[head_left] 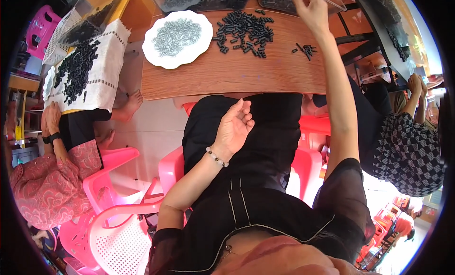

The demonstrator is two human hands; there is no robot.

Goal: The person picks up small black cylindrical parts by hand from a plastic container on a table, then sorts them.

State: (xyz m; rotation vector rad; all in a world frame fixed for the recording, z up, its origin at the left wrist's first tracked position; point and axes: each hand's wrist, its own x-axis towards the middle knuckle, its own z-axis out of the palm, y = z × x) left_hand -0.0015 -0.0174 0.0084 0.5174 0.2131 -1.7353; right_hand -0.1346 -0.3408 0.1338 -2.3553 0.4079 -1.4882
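Note:
My right hand (310,10) reaches to the far right of the brown table. Its thumb and fingers are bent together over a clear bin (277,1) of small dark parts; whatever they pinch does not show. My left hand (235,127), with a beaded bracelet at the wrist, hovers palm up over my lap. Its fingers curl loosely and hold nothing I can see. A pile of short black cylindrical pieces (246,31) lies mid-table. To its left is a white scalloped plate (148,47) heaped with small clear pieces (177,35). A few thin black pieces (307,50) lie near my right forearm.
Another clear bin (199,0) stands at the table's far edge. At left, a person's hand (51,117) rests by a cloth-covered table (111,61) with black pieces. Pink plastic chairs (118,208) stand left of me. Another person sits close on my right.

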